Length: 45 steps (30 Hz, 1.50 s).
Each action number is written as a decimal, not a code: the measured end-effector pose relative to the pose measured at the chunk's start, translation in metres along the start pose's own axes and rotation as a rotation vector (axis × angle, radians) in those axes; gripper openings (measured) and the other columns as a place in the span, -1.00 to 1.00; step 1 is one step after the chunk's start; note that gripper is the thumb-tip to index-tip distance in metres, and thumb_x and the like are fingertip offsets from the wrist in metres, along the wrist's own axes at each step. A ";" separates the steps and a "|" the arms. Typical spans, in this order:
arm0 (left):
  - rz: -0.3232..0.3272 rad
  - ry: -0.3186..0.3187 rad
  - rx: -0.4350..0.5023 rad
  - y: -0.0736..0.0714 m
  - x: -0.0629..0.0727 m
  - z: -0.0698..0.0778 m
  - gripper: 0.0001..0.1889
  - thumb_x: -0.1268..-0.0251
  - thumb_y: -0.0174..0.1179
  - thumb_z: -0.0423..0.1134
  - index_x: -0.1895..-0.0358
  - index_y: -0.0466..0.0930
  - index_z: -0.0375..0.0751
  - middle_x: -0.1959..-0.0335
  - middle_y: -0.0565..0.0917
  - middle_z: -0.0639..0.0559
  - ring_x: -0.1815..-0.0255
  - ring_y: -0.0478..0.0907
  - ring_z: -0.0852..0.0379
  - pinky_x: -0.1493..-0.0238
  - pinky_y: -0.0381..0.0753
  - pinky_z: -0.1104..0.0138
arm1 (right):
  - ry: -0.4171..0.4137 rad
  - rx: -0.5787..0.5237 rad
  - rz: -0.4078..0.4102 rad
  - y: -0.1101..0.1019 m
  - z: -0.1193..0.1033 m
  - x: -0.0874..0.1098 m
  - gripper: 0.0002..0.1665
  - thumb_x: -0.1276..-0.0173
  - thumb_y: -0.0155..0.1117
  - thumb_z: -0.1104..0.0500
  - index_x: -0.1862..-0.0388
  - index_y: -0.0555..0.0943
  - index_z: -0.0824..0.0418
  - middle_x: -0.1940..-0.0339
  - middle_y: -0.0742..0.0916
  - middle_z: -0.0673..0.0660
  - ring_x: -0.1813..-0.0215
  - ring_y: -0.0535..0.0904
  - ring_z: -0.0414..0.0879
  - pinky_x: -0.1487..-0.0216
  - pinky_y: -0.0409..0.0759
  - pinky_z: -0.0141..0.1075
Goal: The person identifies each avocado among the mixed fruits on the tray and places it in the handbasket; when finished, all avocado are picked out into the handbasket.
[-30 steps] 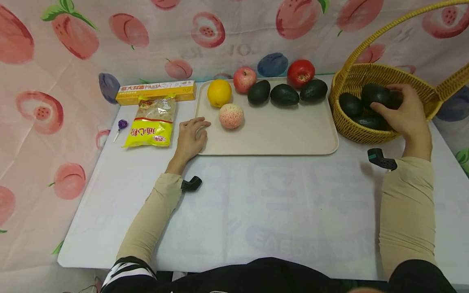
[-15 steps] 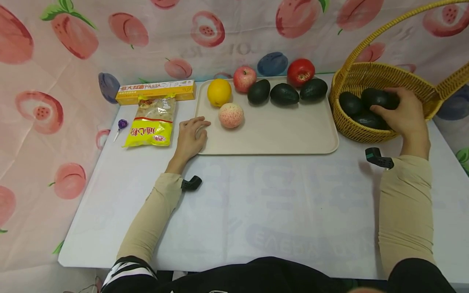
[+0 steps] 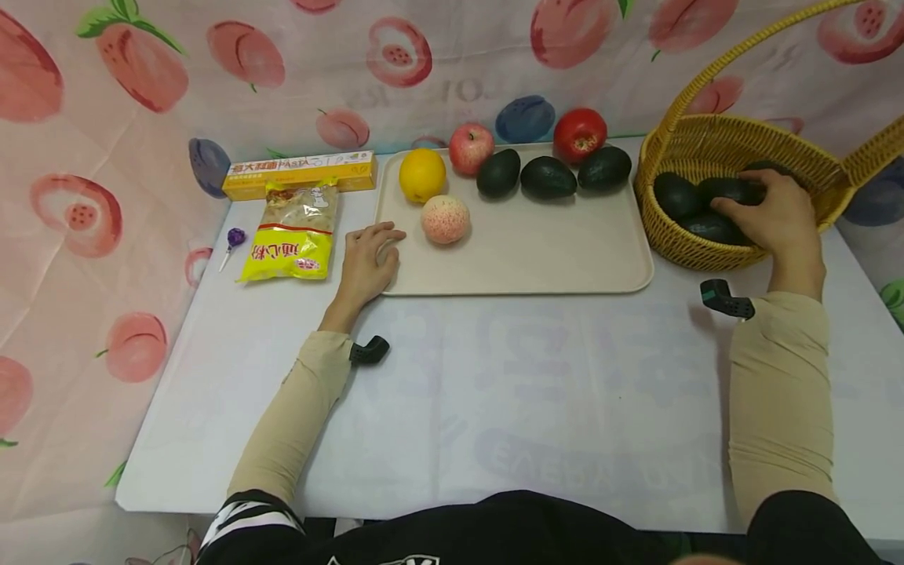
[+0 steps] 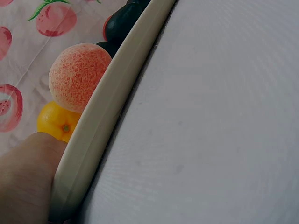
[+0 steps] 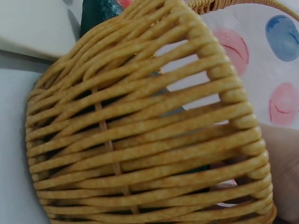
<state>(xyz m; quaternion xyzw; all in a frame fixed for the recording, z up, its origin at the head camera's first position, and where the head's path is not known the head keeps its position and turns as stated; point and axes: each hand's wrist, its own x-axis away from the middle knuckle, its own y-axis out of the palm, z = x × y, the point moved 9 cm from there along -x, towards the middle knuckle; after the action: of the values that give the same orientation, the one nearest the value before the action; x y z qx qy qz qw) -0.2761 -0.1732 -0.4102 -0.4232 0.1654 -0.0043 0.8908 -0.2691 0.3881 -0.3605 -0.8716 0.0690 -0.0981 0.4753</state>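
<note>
Pinching an avocado inside the wicker basket with right hand, resting loosely spread left hand on tray.

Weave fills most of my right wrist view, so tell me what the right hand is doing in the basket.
Observer: In the head view, the right hand has its thumb and fingers round one end of a dark green avocado in the basket.
Operator: Report where the left hand is.
Observer: The left hand rests at the left edge of the tray.
Operator: Now count the avocados on that tray.
Observer: Three avocados lie side by side there, toward its far edge.
</note>
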 end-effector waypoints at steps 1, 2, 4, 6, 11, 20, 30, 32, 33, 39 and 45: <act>0.000 -0.002 0.000 0.000 0.000 0.000 -0.70 -0.25 0.03 -0.30 0.01 0.64 -0.10 -0.24 0.51 -0.06 -0.25 0.25 -0.14 -0.23 0.17 0.03 | 0.006 0.005 -0.008 0.000 0.000 0.000 -0.05 -0.31 0.02 -0.24 -0.49 0.06 0.26 -0.47 0.18 0.42 -0.44 0.05 0.44 -0.36 0.03 0.29; 0.000 -0.005 -0.001 0.000 0.000 -0.001 -0.70 -0.25 0.03 -0.30 0.01 0.64 -0.09 -0.24 0.51 -0.06 -0.25 0.24 -0.14 -0.23 0.17 0.03 | 0.007 0.009 -0.012 0.000 -0.001 0.000 -0.06 -0.31 0.02 -0.24 -0.49 0.05 0.26 -0.48 0.17 0.43 -0.44 0.03 0.44 -0.35 0.02 0.29; -0.002 -0.012 -0.005 0.000 0.000 -0.001 -0.70 -0.25 0.03 -0.30 0.00 0.64 -0.08 -0.25 0.51 -0.05 -0.25 0.25 -0.13 -0.23 0.18 0.03 | 0.011 0.015 -0.022 0.001 -0.002 0.000 -0.06 -0.32 0.00 -0.24 -0.49 0.04 0.25 -0.48 0.15 0.42 -0.44 0.01 0.46 -0.35 0.01 0.30; -0.003 -0.015 -0.007 0.001 0.000 -0.002 -0.70 -0.25 0.03 -0.30 0.00 0.64 -0.07 -0.25 0.50 -0.04 -0.25 0.24 -0.13 -0.23 0.18 0.04 | 0.015 0.018 -0.031 0.001 -0.003 0.002 -0.07 -0.33 -0.02 -0.24 -0.50 0.03 0.24 -0.49 0.12 0.42 -0.45 -0.02 0.46 -0.36 -0.01 0.31; 0.000 -0.009 -0.009 0.000 -0.001 0.000 -0.70 -0.25 0.04 -0.30 0.00 0.64 -0.08 -0.25 0.51 -0.05 -0.26 0.24 -0.14 -0.24 0.17 0.04 | 0.019 0.007 -0.021 0.000 -0.005 0.004 -0.09 -0.35 -0.04 -0.21 -0.49 0.03 0.27 -0.48 0.11 0.46 -0.45 -0.03 0.44 -0.37 -0.03 0.30; 0.002 -0.006 -0.015 0.000 -0.001 -0.002 -0.71 -0.25 0.05 -0.30 0.00 0.64 -0.08 -0.25 0.51 -0.05 -0.27 0.24 -0.13 -0.25 0.16 0.06 | 0.003 -0.044 0.027 -0.002 -0.007 0.004 -0.07 -0.33 0.00 -0.19 -0.49 0.00 0.27 -0.46 0.19 0.44 -0.44 0.05 0.39 -0.39 0.01 0.24; 0.009 0.015 -0.012 0.000 -0.001 -0.001 -0.71 -0.24 0.05 -0.31 0.01 0.64 -0.10 -0.23 0.52 -0.08 -0.29 0.25 -0.14 -0.26 0.14 0.08 | -0.046 -0.116 0.134 -0.010 -0.014 0.007 -0.25 -0.35 -0.02 -0.12 -0.45 0.17 0.14 -0.41 0.34 0.34 -0.42 0.21 0.23 -0.41 0.11 0.09; 0.009 0.016 -0.014 0.001 0.000 -0.002 -0.71 -0.24 0.05 -0.32 0.01 0.64 -0.10 -0.23 0.52 -0.08 -0.28 0.25 -0.14 -0.26 0.14 0.07 | -0.057 -0.117 0.158 -0.013 -0.014 0.007 -0.28 -0.34 0.00 -0.13 -0.43 0.23 0.09 -0.37 0.40 0.27 -0.38 0.28 0.12 -0.41 0.16 0.01; 0.009 0.015 -0.016 0.001 0.000 -0.002 -0.71 -0.24 0.05 -0.32 0.01 0.64 -0.10 -0.24 0.52 -0.08 -0.28 0.25 -0.14 -0.26 0.14 0.07 | -0.062 -0.116 0.170 -0.014 -0.015 0.008 -0.30 -0.34 0.01 -0.13 -0.42 0.26 0.07 -0.34 0.44 0.23 -0.35 0.31 0.06 -0.39 0.18 -0.04; 0.009 0.014 -0.013 0.001 0.000 -0.001 -0.71 -0.24 0.04 -0.32 0.01 0.64 -0.11 -0.23 0.52 -0.08 -0.29 0.25 -0.14 -0.26 0.13 0.07 | -0.082 -0.133 0.193 -0.020 -0.020 0.011 -0.37 -0.32 0.06 -0.15 -0.36 0.34 -0.06 -0.15 0.54 -0.01 -0.05 0.40 -0.32 -0.20 0.28 -0.35; 0.012 0.026 -0.018 0.000 -0.001 0.000 -0.71 -0.24 0.05 -0.32 0.01 0.64 -0.12 -0.23 0.52 -0.10 -0.29 0.26 -0.14 -0.26 0.13 0.07 | -0.117 -0.156 0.164 -0.022 -0.033 0.015 -0.40 -0.33 0.08 -0.14 -0.34 0.36 -0.10 -0.05 0.53 -0.20 -0.01 0.37 -0.41 -0.08 0.29 -0.47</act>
<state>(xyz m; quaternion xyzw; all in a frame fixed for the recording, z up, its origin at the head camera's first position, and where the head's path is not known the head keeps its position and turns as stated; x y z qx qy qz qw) -0.2768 -0.1732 -0.4102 -0.4301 0.1796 -0.0032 0.8847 -0.2619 0.3697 -0.3229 -0.9017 0.1194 -0.0022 0.4156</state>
